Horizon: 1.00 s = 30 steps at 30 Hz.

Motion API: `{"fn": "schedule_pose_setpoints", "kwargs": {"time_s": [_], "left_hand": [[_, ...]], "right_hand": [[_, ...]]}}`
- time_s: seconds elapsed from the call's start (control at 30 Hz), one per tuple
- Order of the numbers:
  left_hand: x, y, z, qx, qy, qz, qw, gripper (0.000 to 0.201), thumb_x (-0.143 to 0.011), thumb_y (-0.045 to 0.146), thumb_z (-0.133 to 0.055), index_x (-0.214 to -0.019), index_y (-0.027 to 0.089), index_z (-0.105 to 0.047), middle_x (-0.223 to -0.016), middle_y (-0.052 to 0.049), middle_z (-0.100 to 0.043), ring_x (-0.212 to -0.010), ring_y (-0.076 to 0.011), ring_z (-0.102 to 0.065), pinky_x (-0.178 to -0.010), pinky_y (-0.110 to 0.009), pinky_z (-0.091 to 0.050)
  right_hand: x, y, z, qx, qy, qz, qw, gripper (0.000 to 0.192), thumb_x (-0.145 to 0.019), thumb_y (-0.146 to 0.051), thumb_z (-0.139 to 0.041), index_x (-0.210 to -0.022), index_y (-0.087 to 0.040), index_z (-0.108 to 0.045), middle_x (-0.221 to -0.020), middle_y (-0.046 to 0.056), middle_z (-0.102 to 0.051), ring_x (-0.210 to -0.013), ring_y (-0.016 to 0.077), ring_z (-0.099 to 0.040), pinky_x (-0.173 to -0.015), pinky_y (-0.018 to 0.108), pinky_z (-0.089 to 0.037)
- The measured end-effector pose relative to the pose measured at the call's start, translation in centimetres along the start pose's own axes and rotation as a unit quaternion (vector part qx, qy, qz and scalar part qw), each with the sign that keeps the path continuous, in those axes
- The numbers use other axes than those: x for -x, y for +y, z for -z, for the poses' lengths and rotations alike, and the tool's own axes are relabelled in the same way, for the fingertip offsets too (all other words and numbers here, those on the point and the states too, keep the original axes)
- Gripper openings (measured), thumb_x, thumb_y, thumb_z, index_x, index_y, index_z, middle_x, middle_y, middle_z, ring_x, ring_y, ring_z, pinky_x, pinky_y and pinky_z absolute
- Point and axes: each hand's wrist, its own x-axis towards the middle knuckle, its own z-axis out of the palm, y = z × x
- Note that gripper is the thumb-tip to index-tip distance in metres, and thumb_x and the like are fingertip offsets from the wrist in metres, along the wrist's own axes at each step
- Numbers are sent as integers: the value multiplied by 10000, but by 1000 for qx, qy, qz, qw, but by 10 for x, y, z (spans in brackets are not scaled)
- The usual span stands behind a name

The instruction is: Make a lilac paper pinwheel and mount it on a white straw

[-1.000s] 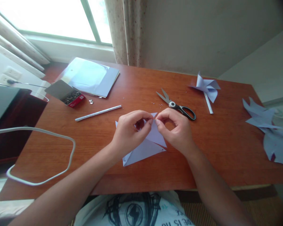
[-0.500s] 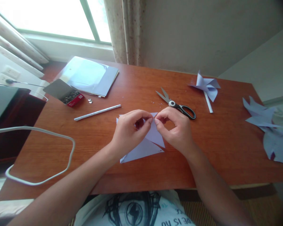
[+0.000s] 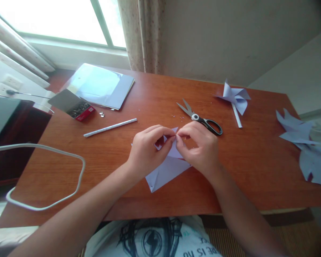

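Note:
A white sheet of paper [image 3: 168,172], cut in from its corners and with small holes near some tips, lies under my hands at the middle of the table. My left hand [image 3: 152,144] is closed, thumb and forefinger pinching at the paper's far part. Right beside it, my right hand [image 3: 199,142] pinches at the same spot, fingertips almost touching the left ones. The exact bit between the fingertips is hidden. Just beyond my right hand lie scissors [image 3: 198,117] with black and white handles, blades apart.
On the wooden table [image 3: 109,192] are a rolled paper stick [image 3: 110,127], an open box of metal tacks [image 3: 81,109], several loose tacks [image 3: 102,114] and folders [image 3: 101,85]. A paper pinwheel [image 3: 234,96] stands back right, more cut paper [image 3: 307,142] at the right edge. A white cable [image 3: 81,171] loops left.
The paper has turned and shifted, its near corner now further right and closer to me. Both hands have stayed in nearly the same place, still pinching together.

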Motion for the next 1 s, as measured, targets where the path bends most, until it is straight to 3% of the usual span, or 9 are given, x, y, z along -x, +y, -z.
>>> {"fn": "schedule_pose_setpoints", "kwargs": {"time_s": [0.1,0.33,0.47,1.0], "left_hand": [[0,0,0,-11,11,-2,1000,76,-859,114,-642,-854,151,-709,-763,-10,-702,-608,-86,-559,-589,-203,-452],[0,-1,-1,56,19,49,997,41,-847,132,-657,-849,141,-698,-755,-17,-701,-613,-94,-577,-593,-212,-464],[1,-2,-2,79,26,73,994,36,-847,157,-668,-834,143,-698,-727,-12,-695,-592,-94,-573,-577,-216,-461],[1,-3,-1,70,32,77,994,48,-851,176,-674,-810,153,-687,-706,-5,-681,-589,-95,-557,-566,-224,-449]], "right_hand": [[1,-1,-2,30,21,26,999,130,-871,-114,-597,-816,-232,-601,-804,41,-684,-794,197,-633,-760,350,-523],[-2,-5,2,-57,7,-26,998,123,-875,-108,-603,-858,-229,-621,-798,19,-653,-714,156,-606,-674,303,-516],[0,-5,2,-60,12,-19,998,114,-869,-105,-626,-854,-218,-624,-791,20,-649,-732,156,-604,-674,295,-505],[2,-5,-5,-21,37,9,999,107,-876,-106,-641,-848,-209,-632,-788,35,-672,-748,169,-628,-710,306,-525]]}}
